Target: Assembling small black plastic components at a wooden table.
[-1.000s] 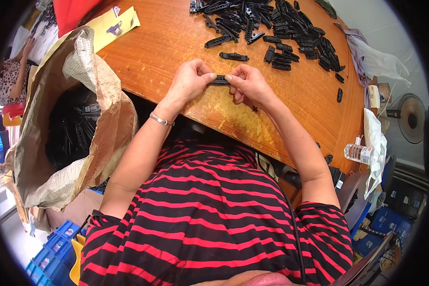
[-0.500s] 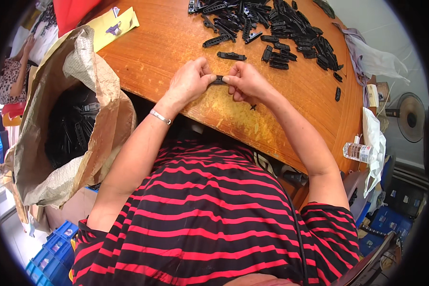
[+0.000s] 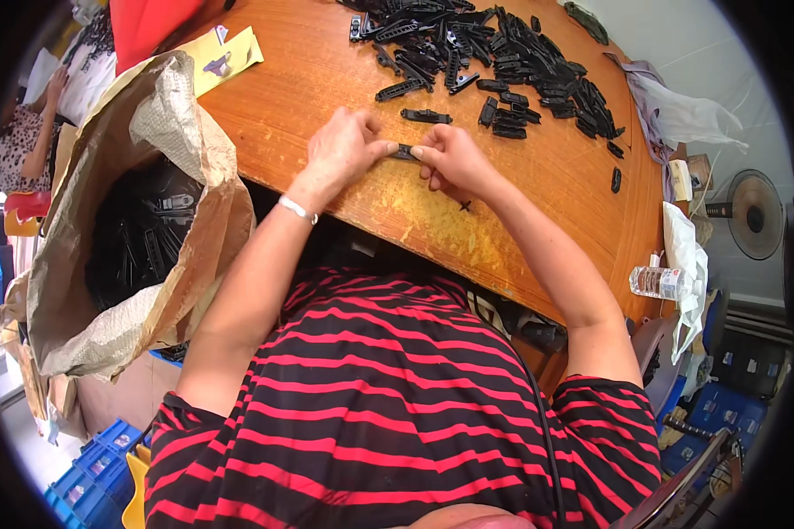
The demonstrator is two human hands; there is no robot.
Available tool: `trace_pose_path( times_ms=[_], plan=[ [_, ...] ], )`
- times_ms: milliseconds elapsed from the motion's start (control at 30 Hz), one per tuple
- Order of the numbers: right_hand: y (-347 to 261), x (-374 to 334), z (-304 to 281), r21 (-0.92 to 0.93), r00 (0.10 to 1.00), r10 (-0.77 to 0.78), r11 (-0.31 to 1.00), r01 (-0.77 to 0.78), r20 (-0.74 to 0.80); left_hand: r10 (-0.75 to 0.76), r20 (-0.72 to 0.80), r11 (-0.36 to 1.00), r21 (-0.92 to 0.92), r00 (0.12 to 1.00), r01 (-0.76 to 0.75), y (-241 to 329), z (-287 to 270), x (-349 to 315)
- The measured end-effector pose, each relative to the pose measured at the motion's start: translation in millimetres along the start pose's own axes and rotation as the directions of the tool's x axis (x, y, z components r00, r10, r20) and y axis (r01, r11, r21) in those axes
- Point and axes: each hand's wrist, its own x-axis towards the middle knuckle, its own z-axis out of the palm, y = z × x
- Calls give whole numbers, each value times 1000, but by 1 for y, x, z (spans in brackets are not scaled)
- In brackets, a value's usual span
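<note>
Between my two hands is a short, narrow black plastic part [image 3: 404, 152], just above the near part of the wooden table. My left hand [image 3: 342, 148] pinches its left end between thumb and fingers. The right end is gripped by my right hand [image 3: 454, 160], thumb on top and fingers curled under. My fingers cover both ends, so its full shape is hidden. Just beyond my hands lies a longer black plastic part [image 3: 426, 115]. A small black cross-shaped bit [image 3: 465, 206] shows below my right hand; I cannot tell if it is loose.
A heap of black plastic parts [image 3: 538, 66] covers the table's far side. On my left stands an open paper sack [image 3: 225, 189] holding similar parts. Yellow paper [image 3: 238, 66] lies at the far left. A clear bottle [image 3: 657, 282] and a fan [image 3: 754, 214] are at the right.
The whole view has shifted slightly. Both hands still hold the small part between them, with only a slight change in finger position.
</note>
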Motion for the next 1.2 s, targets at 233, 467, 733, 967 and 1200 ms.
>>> trace_pose_path(
  times_ms=[233,467,733,967,1200],
  plan=[
    [24,-31,16,-169,886,-395,916,363,-243,208,72,948,-262,976,-182,-3,9,-19],
    [21,-41,15,-436,760,-621,747,501,-191,396,-177,857,-281,901,-432,4,16,-32],
    [11,-42,20,-302,842,-519,834,462,-145,395,-162,849,-311,904,-427,-8,17,-35],
    [-40,-32,9,-210,722,-570,820,533,-392,145,-205,574,-780,968,-251,-12,33,-31],
    [-183,-37,118,-221,206,-971,228,948,-119,94,-152,815,-556,984,-163,-6,40,-26]
  ],
)
